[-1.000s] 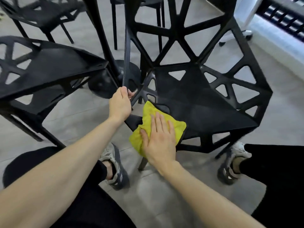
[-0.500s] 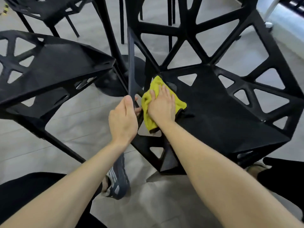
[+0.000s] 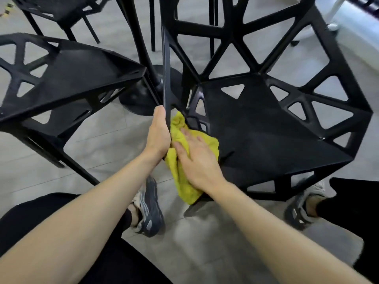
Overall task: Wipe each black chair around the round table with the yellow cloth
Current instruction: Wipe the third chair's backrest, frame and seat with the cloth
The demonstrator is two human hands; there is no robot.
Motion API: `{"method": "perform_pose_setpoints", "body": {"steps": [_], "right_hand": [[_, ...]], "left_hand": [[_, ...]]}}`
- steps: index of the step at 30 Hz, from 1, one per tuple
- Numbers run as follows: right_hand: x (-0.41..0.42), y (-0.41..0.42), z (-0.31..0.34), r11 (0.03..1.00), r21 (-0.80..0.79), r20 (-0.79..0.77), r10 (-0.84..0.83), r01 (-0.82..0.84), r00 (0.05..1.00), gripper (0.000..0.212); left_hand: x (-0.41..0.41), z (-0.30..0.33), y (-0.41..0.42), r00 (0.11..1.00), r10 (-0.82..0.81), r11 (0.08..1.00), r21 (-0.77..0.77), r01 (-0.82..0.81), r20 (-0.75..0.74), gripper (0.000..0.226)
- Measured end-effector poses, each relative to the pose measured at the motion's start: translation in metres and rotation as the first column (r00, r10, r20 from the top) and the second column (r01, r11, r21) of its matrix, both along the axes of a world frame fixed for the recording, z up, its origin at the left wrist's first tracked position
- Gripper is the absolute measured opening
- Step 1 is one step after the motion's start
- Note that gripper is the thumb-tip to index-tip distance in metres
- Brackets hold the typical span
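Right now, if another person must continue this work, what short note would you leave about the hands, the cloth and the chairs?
Left hand: grips the thin black edge of the chair being wiped, steadying it.
Right hand: flat, fingers straight, presses the yellow cloth against the near left corner of that seat; part of the cloth hangs over the edge.
Done: wiping of this chair is under way; how much is clean cannot be told.
Left: the rest of this seat and backrest, then the chair on the left and the further chair.

Matt black plastic chair (image 3: pixel 256 128), soft nubbly yellow cloth (image 3: pixel 182 160), smooth grey floor tiles (image 3: pixel 106 144)
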State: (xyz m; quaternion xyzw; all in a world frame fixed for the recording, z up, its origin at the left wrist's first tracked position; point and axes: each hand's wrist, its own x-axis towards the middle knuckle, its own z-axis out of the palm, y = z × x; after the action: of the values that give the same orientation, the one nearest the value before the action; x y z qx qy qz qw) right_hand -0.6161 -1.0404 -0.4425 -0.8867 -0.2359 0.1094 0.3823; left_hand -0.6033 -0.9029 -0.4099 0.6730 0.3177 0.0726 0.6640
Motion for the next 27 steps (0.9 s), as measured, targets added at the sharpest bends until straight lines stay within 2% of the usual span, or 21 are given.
{"method": "perform_pose_setpoints", "body": {"steps": [2, 4, 6, 8, 10, 12, 14, 15, 18, 20, 24, 25, 27], "right_hand": [[-0.041, -0.009, 0.001, 0.999, -0.012, 0.128, 0.039, -0.038, 0.991, 0.063], [-0.060, -0.010, -0.010, 0.997, -0.073, 0.284, 0.054, -0.035, 0.957, 0.063], [-0.058, 0.009, -0.015, 0.987, -0.150, 0.374, 0.000, 0.061, 0.927, 0.067], [-0.050, 0.042, -0.011, 0.947, -0.218, 0.383, -0.141, 0.238, 0.913, 0.075], [-0.044, 0.060, -0.012, 0.920, -0.240, 0.398, -0.199, 0.311, 0.896, 0.078], [-0.043, 0.042, -0.023, 0.945, -0.246, 0.484, -0.073, 0.216, 0.872, 0.076], [-0.044, 0.002, -0.034, 0.967, -0.243, 0.578, 0.086, 0.071, 0.812, 0.070], [-0.048, -0.020, -0.039, 0.966, -0.257, 0.601, 0.128, 0.039, 0.789, 0.069], [-0.063, -0.058, -0.048, 0.934, -0.356, 0.621, 0.206, 0.038, 0.756, 0.071], [-0.063, -0.037, -0.046, 0.921, -0.380, 0.603, 0.176, 0.086, 0.778, 0.074], [-0.034, 0.052, -0.028, 0.928, -0.294, 0.530, -0.040, 0.227, 0.847, 0.075], [-0.031, 0.061, -0.026, 0.931, -0.289, 0.507, -0.051, 0.225, 0.861, 0.076], [-0.033, 0.048, -0.028, 0.945, -0.294, 0.501, 0.026, 0.142, 0.865, 0.076]], "left_hand": [[0.002, 0.001, 0.006, 0.995, -0.081, 0.986, -0.150, 0.072, -0.056, 0.063], [0.000, 0.000, 0.020, 0.972, -0.224, 0.970, -0.118, 0.214, -0.075, 0.066], [-0.005, 0.004, 0.035, 0.942, -0.317, 0.947, -0.082, 0.309, -0.112, 0.066], [-0.004, 0.002, 0.050, 0.926, -0.347, 0.937, -0.019, 0.348, -0.148, 0.071], [0.000, -0.013, 0.064, 0.921, -0.363, 0.929, 0.017, 0.369, -0.141, 0.084], [0.005, -0.020, 0.071, 0.913, -0.388, 0.910, 0.103, 0.401, -0.129, 0.080], [-0.003, 0.009, 0.060, 0.904, -0.407, 0.877, 0.221, 0.426, -0.129, 0.066], [-0.004, 0.019, 0.056, 0.894, -0.430, 0.867, 0.217, 0.448, -0.127, 0.057], [-0.002, 0.027, 0.053, 0.866, -0.492, 0.838, 0.217, 0.500, -0.096, 0.045], [0.001, 0.024, 0.057, 0.862, -0.497, 0.828, 0.244, 0.505, -0.098, 0.044], [0.004, 0.020, 0.063, 0.875, -0.456, 0.762, 0.437, 0.477, -0.161, 0.060], [0.003, 0.019, 0.064, 0.891, -0.428, 0.761, 0.470, 0.447, -0.154, 0.060], [0.004, 0.019, 0.063, 0.907, -0.401, 0.753, 0.516, 0.408, -0.132, 0.054]]}}
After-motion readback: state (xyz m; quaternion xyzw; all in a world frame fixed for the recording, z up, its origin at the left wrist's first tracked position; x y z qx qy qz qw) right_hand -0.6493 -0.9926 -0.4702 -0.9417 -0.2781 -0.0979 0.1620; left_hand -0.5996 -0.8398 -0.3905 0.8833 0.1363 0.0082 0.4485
